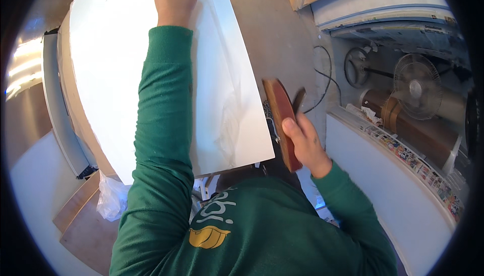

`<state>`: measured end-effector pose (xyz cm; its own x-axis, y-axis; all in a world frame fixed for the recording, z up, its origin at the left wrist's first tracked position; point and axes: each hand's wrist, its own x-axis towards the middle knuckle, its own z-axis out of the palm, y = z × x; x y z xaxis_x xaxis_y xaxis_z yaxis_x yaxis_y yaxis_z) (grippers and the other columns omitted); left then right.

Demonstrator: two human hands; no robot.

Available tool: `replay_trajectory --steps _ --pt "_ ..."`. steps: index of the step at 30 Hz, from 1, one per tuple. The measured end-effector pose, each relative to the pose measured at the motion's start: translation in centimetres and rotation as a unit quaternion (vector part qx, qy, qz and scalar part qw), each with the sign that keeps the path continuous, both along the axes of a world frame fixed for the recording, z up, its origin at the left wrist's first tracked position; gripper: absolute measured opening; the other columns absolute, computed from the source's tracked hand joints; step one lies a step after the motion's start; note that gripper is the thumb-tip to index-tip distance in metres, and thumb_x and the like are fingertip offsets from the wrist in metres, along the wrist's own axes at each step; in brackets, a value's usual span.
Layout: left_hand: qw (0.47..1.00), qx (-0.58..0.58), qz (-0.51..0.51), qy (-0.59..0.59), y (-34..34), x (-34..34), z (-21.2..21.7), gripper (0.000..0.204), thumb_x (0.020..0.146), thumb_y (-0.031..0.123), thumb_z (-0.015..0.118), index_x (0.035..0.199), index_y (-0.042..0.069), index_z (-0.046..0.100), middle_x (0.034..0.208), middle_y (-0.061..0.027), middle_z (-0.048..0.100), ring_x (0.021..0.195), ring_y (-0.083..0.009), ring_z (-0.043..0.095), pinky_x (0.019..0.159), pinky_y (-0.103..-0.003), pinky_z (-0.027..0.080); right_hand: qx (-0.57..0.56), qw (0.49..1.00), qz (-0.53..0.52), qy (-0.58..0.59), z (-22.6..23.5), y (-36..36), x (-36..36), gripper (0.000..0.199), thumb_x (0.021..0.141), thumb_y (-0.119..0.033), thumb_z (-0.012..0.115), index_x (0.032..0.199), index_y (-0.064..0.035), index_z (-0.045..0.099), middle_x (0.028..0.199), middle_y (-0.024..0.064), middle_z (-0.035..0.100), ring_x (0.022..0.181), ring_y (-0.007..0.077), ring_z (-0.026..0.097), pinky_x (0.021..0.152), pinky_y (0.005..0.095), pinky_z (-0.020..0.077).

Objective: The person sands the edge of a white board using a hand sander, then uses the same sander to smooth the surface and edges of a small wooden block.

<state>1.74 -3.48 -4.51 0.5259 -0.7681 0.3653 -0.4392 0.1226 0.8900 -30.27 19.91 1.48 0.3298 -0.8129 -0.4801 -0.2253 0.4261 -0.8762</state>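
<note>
While right hand [308, 144] grips block [282, 117], crumpled bag [112, 196]

Head view: taken through a wide fisheye lens worn on the head, left of a side-by-side pair, aimed steeply downward. Frame upright, unmirrored. The wearer's green sweatshirt [272, 220] is seen from above, very near, at lower centre. A white panel [108, 84] is covered at close range, upper left to centre; a pedestal fan [415, 88] is caught farther off, at right. Straight edges are bowed toward the rim.
</note>
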Motion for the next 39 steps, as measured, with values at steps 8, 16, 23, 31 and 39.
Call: replay_trajectory --steps 8,16,23,31,39 --pt "0.990 0.138 0.029 -0.010 2.5 -2.2 3.5 0.085 0.106 0.065 0.022 0.141 -0.005 0.057 0.144 -0.0253 0.058 0.139 -0.0379 0.050 0.119 -0.039 0.033 -0.119 0.991 -0.028 -0.053 -4.3 -18.5 11.9 0.079 0.100 -0.061 0.050 0.116 0.0139 0.066 0.109 0.0241 0.072 0.106 0.0326 0.066 0.094 0.0379 0.0488" --pt "0.994 0.056 0.007 -0.090 1.7 -2.0 3.2 0.060 0.112 0.040 0.030 0.121 -0.008 0.064 0.122 -0.0299 0.066 0.118 -0.0477 0.058 0.109 -0.050 0.039 -0.249 0.968 -0.022 0.005 -2.6 -34.1 19.4 0.079 0.103 -0.060 0.046 0.122 0.0148 0.065 0.126 0.0280 0.067 0.119 0.0346 0.064 0.101 0.0377 0.0466" --pt "0.986 0.026 0.047 -0.155 1.4 -1.6 1.3 0.059 0.112 0.038 0.027 0.125 -0.007 0.063 0.131 -0.0297 0.062 0.127 -0.0470 0.053 0.116 -0.055 0.030 -0.215 0.973 0.012 0.078 -2.5 -23.8 14.1 0.082 0.099 -0.065 0.050 0.110 0.0143 0.066 0.107 0.0282 0.070 0.103 0.0353 0.066 0.089 0.0408 0.0497" --pt "0.987 0.055 0.044 -0.148 1.6 -1.9 1.5 0.062 0.113 0.039 0.023 0.131 -0.007 0.060 0.137 -0.0301 0.059 0.133 -0.0470 0.049 0.119 -0.056 0.027 -0.127 0.991 -0.039 0.030 0.0 -9.6 8.6 0.067 0.102 -0.055 0.055 0.105 0.0110 0.065 0.102 0.0263 0.069 0.096 0.0308 0.065 0.085 0.0391 0.0497" --pt "0.980 0.062 -0.001 -0.189 1.6 -2.1 2.1 0.061 0.112 0.037 0.022 0.131 -0.007 0.061 0.136 -0.0301 0.059 0.132 -0.0468 0.050 0.118 -0.056 0.029 -0.172 0.981 -0.033 0.088 -0.1 -21.3 13.6 0.076 0.099 -0.062 0.053 0.104 0.0125 0.067 0.099 0.0250 0.071 0.096 0.0294 0.066 0.084 0.0381 0.0500"
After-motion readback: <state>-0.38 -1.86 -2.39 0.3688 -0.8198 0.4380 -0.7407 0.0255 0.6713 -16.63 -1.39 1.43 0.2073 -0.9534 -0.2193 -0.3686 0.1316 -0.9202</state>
